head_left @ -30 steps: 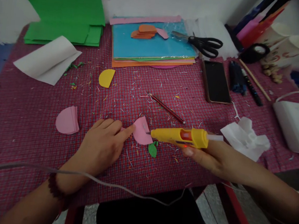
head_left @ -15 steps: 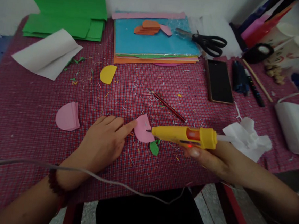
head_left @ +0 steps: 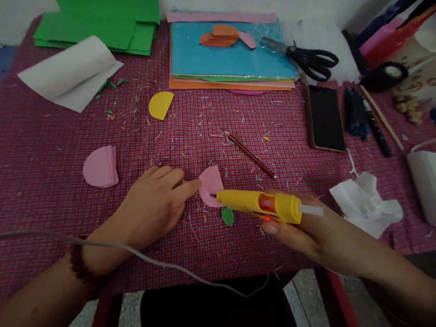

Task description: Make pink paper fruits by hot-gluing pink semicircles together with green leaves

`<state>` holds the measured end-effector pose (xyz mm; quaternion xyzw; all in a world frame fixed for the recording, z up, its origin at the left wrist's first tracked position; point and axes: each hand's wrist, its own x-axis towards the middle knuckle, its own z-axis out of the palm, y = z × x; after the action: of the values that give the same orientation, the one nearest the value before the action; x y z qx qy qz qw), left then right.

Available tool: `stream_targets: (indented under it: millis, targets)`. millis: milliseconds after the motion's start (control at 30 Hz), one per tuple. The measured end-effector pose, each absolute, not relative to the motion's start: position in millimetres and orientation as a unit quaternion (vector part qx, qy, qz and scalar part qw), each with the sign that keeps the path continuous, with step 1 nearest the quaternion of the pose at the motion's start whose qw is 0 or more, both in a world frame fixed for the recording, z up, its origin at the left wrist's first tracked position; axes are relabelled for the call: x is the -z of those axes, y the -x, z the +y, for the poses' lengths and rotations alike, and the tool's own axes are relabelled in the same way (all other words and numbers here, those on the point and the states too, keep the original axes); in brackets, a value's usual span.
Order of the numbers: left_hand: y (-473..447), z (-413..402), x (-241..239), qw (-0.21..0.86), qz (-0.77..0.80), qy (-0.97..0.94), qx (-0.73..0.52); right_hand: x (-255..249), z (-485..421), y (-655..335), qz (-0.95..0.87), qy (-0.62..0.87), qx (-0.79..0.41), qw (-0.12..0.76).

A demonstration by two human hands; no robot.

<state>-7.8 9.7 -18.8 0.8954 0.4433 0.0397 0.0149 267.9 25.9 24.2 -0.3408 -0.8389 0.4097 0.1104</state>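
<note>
A pink rounded paper piece (head_left: 209, 179) lies on the checked tablecloth. My left hand (head_left: 156, 199) rests on the cloth, its index finger holding down the left edge of that piece while the other fingers are curled. In my right hand (head_left: 311, 232) is a yellow glue gun (head_left: 237, 199), gripped around its hidden handle, with a glue stick poking out behind and a red light glowing. Its nozzle points left, over the lower part of the pink piece; whether it touches the paper I cannot tell. A small green paper leaf (head_left: 227, 216) lies just below.
Left stands a pile of pink pieces (head_left: 99, 166); beyond are a yellow piece (head_left: 161, 105) and a pencil (head_left: 251, 155) among scraps. Scissors (head_left: 311, 59) lie on coloured sheets (head_left: 196, 62). A phone (head_left: 326, 117) and crumpled tissue (head_left: 367, 202) are rightward. A cord (head_left: 137, 254) crosses the front.
The glue gun's nozzle has shifted left and down across the pink piece, and the gun is turned slightly. My left hand stays at the piece's edge. The whole view has shifted slightly.
</note>
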Motion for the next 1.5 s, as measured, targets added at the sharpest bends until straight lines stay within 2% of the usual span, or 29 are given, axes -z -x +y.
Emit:
stream_targets:
  millis: [167,267,400,667,1033,1167,1267,1367,1500]
  targets:
    - [7.7,9.3,18.0,0.020,0.445,-0.894,-0.039,-24.0,19.1,-281.3,-0.806,0.368,-0.459,0.065]
    - [7.7,9.6,17.3,0.028,0.448,-0.893,-0.033,-23.0,17.7,-286.2,-0.783,0.375,-0.484,0.110]
    - [8.5,10.1,18.3,0.030,0.445,-0.894,-0.043,-20.6,23.8,-275.2,-0.798,0.378,-0.447,0.144]
    - [8.3,10.8,19.6,0.050,0.457,-0.886,-0.053,-12.2,37.1,-256.2,-0.850,0.352,-0.372,0.121]
    - [7.8,11.0,19.9,0.052,0.455,-0.887,-0.055,-29.7,27.0,-275.6,-0.834,0.333,-0.432,0.082]
    - [13.7,11.5,20.2,0.111,0.492,-0.851,-0.149,-30.2,27.2,-294.6,-0.850,0.392,-0.314,0.159]
    - [24.0,12.6,13.0,0.118,0.539,-0.795,-0.253,-20.2,37.5,-305.4,-0.854,0.480,-0.152,0.129]
    - [31.9,12.4,3.0,0.002,0.530,-0.779,-0.335,-3.3,51.2,-311.3,-0.851,0.518,-0.033,0.084]
    - [31.9,3.5,-0.4,-0.144,0.460,-0.806,-0.342,16.8,60.4,-316.7,-0.839,0.540,0.000,0.067]
